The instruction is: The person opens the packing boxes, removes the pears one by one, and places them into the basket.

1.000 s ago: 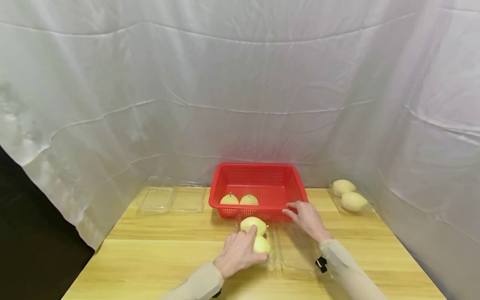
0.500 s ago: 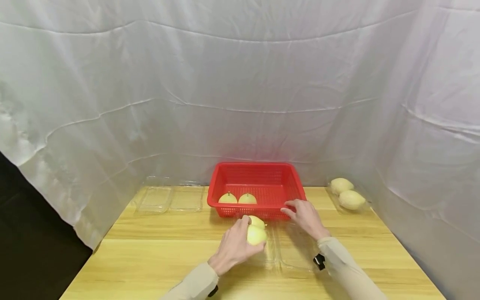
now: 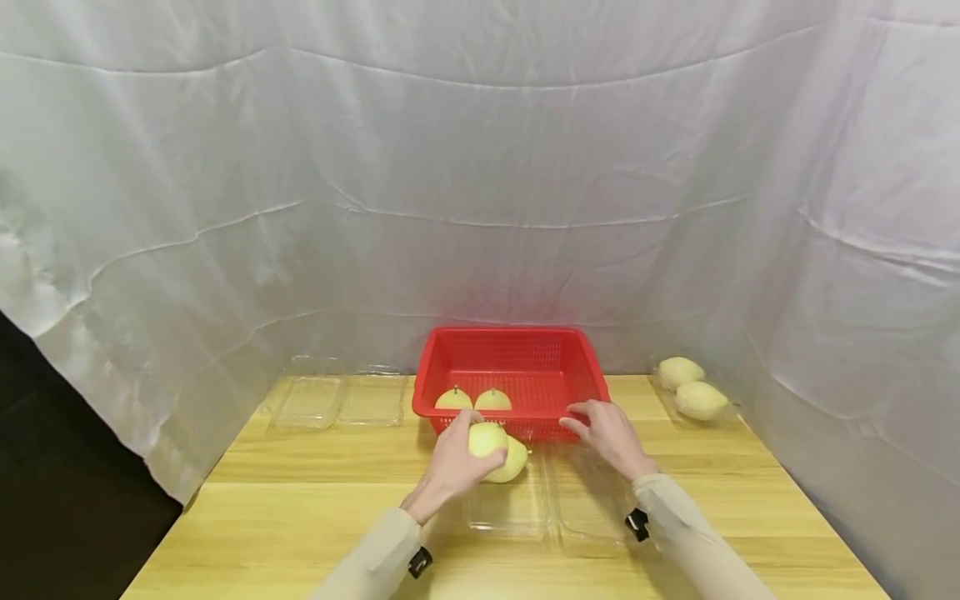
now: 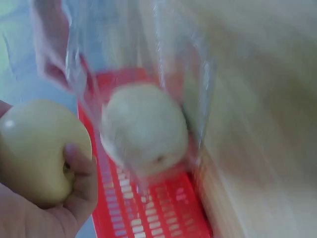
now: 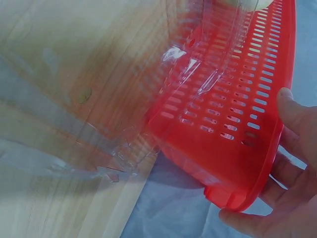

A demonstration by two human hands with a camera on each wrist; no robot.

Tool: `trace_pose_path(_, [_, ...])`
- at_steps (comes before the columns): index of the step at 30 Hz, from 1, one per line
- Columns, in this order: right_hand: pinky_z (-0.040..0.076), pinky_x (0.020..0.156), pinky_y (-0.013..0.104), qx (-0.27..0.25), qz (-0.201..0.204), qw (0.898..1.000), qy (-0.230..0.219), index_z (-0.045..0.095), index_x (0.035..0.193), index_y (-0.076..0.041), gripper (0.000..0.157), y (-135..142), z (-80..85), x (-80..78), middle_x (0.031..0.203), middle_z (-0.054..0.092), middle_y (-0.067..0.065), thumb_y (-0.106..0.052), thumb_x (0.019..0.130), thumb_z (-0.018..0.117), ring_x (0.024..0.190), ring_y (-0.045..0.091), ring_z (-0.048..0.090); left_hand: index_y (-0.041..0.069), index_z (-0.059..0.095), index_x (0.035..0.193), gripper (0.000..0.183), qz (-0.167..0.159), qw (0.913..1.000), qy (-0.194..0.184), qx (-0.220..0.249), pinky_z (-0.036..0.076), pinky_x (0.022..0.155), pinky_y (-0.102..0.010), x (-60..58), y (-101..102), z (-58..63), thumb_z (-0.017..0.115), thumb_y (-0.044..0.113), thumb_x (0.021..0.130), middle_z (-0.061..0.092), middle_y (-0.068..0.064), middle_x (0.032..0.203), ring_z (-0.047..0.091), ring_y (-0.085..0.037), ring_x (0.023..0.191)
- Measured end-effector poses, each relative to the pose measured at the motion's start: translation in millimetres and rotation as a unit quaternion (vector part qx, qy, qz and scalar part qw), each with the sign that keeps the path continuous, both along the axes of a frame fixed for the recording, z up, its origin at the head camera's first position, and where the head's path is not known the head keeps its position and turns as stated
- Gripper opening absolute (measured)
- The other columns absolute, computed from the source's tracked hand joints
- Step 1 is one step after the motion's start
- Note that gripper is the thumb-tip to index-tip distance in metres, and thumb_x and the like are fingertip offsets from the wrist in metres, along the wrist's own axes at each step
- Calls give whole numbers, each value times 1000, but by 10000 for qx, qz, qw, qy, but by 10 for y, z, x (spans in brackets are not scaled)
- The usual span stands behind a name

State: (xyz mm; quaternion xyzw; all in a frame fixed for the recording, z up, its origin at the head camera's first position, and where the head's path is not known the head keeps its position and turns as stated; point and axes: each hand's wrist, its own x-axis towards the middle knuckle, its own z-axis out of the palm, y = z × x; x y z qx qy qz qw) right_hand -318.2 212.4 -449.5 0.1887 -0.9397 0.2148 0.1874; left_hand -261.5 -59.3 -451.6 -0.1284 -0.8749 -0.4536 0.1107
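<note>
My left hand [image 3: 450,462] holds a pale yellow pear [image 3: 486,439] raised in front of the red basket [image 3: 510,331]. In the left wrist view, my thumb presses near a small dark hollow on that pear [image 4: 37,148]. Behind it a second pear [image 3: 513,467] sits in one half of an open clear plastic clamshell box [image 3: 506,525]. Over the basket's front right rim, my right hand [image 3: 613,435] grips with thumb and fingers on either side, as the right wrist view shows on the basket [image 5: 223,144]. Two stemmed pears [image 3: 454,399] lie inside the basket.
At the back left stands another open clear box [image 3: 371,400]. Two yellow fruits [image 3: 701,401] lie in a clear box at the back right. A pale grey curtain [image 3: 480,183] hangs behind and beside the wooden table [image 3: 300,517].
My left hand has lifted one pear from the clear box and drawn it up and to the left. My right hand keeps its place on the basket rim.
</note>
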Motion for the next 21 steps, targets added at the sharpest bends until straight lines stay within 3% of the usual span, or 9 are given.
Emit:
trace_pose_path(5, [53,84,47,-45,14,10000,-64,73,109,-3,35,2,-6,-4,103,73,11,-31,88,72,94,29,69,23,49,127,51,137,9984,-60,552,51,67,-34,-141,-133,58,72,37,83,63,-13,114,62,-22,89])
trace_pose_path(9, [53,86,47,-71,11,9999,-98,73,110,-3,36,5,-12,-6,104,73,11,-31,88,72,96,30,68,37,41,143,56,112,9950,142,985,54,83,-47,-223,-232,102,65,35,92,56,-12,137,61,-30,109])
trace_pose_path(12, [53,85,47,-113,12,9999,-94,73,109,-4,34,6,-13,-10,103,73,12,-30,88,72,96,30,69,42,40,145,52,1,9928,413,1124,46,96,-52,-271,-292,129,59,33,97,49,-6,147,55,-28,121])
trace_pose_path(18, [53,84,47,-99,36,9999,-75,73,109,-4,33,-1,-1,-11,103,73,12,-29,88,73,95,30,69,40,48,141,41,-108,9916,784,1020,46,90,-47,-326,-356,168,52,32,101,58,-6,124,54,-22,108])
trace_pose_path(21, [53,84,48,-108,27,9999,-77,73,109,-3,34,-2,-4,-8,103,73,12,-29,88,72,95,30,69,35,52,139,37,-97,9915,787,1034,44,93,-45,-358,-372,194,49,32,103,57,-8,123,53,-20,110])
